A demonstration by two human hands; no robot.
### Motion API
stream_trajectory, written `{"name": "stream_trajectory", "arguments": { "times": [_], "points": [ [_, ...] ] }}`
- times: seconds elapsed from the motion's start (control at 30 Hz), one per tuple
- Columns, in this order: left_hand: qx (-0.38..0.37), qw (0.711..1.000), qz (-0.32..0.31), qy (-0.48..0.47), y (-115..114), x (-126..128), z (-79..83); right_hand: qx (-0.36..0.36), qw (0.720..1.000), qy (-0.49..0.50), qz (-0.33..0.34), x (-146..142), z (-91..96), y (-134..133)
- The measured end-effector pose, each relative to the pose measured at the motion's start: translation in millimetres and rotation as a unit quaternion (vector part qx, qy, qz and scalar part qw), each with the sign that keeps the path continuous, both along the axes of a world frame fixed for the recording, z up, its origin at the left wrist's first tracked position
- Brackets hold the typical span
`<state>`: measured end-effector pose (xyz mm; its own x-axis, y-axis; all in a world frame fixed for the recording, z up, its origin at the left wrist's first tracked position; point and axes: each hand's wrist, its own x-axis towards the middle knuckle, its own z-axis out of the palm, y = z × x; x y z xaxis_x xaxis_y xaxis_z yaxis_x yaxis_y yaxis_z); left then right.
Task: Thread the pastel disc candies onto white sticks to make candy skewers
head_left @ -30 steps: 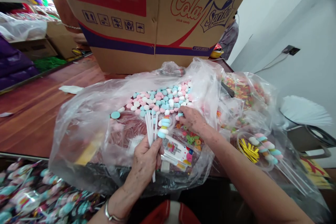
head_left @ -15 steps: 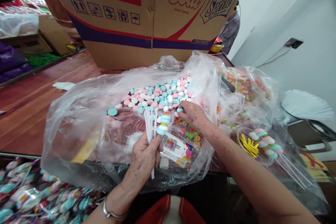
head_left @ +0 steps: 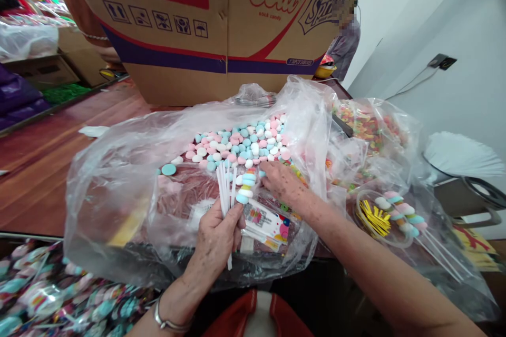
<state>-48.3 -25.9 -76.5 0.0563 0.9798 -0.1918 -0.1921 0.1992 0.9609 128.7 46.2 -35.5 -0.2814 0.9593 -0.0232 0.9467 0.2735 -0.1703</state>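
Note:
My left hand (head_left: 217,229) is closed around several white sticks (head_left: 225,187), which point upward. One of the sticks carries a stack of blue, white, yellow and orange candies (head_left: 245,188), just above my thumb. To the right of that stack, my right hand (head_left: 283,183) pinches a small blue candy (head_left: 262,173) between its fingertips, a short gap away from the stack. Beyond both hands lies a spread of pink, blue and white candies (head_left: 241,143) on a clear plastic sheet (head_left: 114,168). Fruit-coloured gummy rings (head_left: 294,168) are partly hidden by my right hand.
A large cardboard box (head_left: 177,79) stands behind the candies. At right are a round tub of yellow ties (head_left: 373,218), finished candy skewers (head_left: 403,216) and bagged gummies (head_left: 363,121). Wrapped candies (head_left: 79,295) fill the lower left. A person (head_left: 348,45) is at the back right.
My right hand has moved left and toward me from the edge of the candy spread, bringing a blue candy close to the stack. My left hand has stayed in place.

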Motion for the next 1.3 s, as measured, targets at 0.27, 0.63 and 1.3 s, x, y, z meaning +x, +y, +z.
{"name": "stream_trajectory", "arguments": {
  "times": [0.27,0.63,1.3],
  "points": [
    [-0.003,1.000,0.002,0.004,0,1,3.6,0.011,0.999,0.022,-0.025,2,-5.3,5],
    [-0.001,1.000,0.000,0.006,0,1,2.6,0.019,0.999,0.028,-0.035,6,-7.8,10],
    [-0.009,1.000,-0.003,-0.005,-1,1,0.0,0.015,1.000,-0.006,-0.019,9,-3.8,5]
  ]
}}
